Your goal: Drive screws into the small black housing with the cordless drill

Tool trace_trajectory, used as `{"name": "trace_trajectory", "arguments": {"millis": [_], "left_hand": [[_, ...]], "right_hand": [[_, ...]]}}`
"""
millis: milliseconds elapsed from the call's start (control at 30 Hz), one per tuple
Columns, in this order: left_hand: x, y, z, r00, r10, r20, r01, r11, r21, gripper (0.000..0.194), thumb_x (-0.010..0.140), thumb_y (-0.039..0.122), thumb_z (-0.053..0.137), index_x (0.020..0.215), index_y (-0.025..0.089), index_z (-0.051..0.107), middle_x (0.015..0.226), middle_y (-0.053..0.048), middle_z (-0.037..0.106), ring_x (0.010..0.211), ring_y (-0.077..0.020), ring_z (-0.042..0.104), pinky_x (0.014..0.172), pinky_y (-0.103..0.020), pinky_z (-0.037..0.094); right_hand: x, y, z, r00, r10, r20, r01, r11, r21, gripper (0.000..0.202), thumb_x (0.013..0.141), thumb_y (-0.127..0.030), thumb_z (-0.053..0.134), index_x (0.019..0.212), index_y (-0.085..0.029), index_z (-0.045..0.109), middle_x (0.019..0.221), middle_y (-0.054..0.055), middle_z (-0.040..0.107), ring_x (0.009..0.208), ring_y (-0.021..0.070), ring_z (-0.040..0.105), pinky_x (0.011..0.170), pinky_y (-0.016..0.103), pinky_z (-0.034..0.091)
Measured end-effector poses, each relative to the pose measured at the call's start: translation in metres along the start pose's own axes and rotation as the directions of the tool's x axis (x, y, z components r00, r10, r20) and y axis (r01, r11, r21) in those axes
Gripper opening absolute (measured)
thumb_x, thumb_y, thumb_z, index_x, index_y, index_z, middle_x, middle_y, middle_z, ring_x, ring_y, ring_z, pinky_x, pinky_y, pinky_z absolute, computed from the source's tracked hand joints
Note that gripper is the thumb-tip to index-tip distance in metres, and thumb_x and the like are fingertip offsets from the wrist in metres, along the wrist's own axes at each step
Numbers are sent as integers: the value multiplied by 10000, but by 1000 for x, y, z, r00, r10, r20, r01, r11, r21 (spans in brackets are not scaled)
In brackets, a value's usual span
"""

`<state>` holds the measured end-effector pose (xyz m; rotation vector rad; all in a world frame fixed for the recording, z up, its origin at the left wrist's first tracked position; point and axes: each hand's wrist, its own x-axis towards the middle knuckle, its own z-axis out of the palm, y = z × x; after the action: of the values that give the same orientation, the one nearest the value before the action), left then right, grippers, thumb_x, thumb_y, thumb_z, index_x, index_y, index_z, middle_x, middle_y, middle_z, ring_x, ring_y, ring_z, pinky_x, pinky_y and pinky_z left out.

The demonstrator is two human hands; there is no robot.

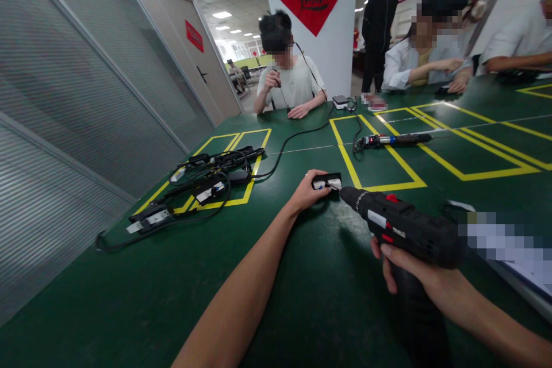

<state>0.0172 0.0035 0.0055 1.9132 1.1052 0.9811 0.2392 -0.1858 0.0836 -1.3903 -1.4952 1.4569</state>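
My left hand [311,192] grips a small black box-like part with white labels [328,179] on the green table, fingers on its left end. In my right hand [403,267] is a black cordless drill [401,221] with red buttons, my fingers wrapped round its handle. The drill points left, and its thin bit [334,186] reaches the labelled side of the black part. Whether the tip touches or enters it I cannot tell.
Black adapters with tangled cables [211,184] lie inside yellow tape at left. A soldering-iron-like tool [394,140] lies to the right beyond my hands. A laptop-like device [509,253] is at right, partly blurred. One person [297,77] works opposite; others sit at right.
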Motion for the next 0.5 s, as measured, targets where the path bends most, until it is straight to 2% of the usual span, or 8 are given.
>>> {"name": "trace_trajectory", "arguments": {"millis": [233, 367, 500], "left_hand": [[0, 1, 0, 1000, -18, -4, 18, 1000, 4, 464, 692, 270, 660, 1126, 177, 525, 1029, -53, 555, 851, -144, 541, 758, -272, 446], [0, 0, 0, 1000, 1, 2, -1, 1000, 5, 466, 703, 288, 654, 1135, 179, 517, 1024, -54, 555, 840, -138, 537, 754, -271, 444], [0, -1, 0, 1000, 4, 0, -4, 1000, 9, 472, 701, 293, 657, 1135, 174, 517, 1021, -55, 554, 834, -135, 536, 756, -271, 441]], "right_hand": [[1, 4, -3, 1000, -22, 11, 22, 1000, 0, 271, 893, -423, 467, 875, -202, 623, 555, -19, 619, 598, 171, 559, 711, 339, 379], [1, 3, -3, 1000, 12, 14, -12, 1000, -13, 282, 893, -433, 465, 869, -202, 624, 556, -19, 616, 612, 176, 565, 712, 347, 378], [1, 2, -2, 1000, -12, 10, 12, 1000, -16, 286, 900, -432, 455, 849, -203, 618, 555, -24, 612, 637, 176, 575, 735, 349, 372]]}}
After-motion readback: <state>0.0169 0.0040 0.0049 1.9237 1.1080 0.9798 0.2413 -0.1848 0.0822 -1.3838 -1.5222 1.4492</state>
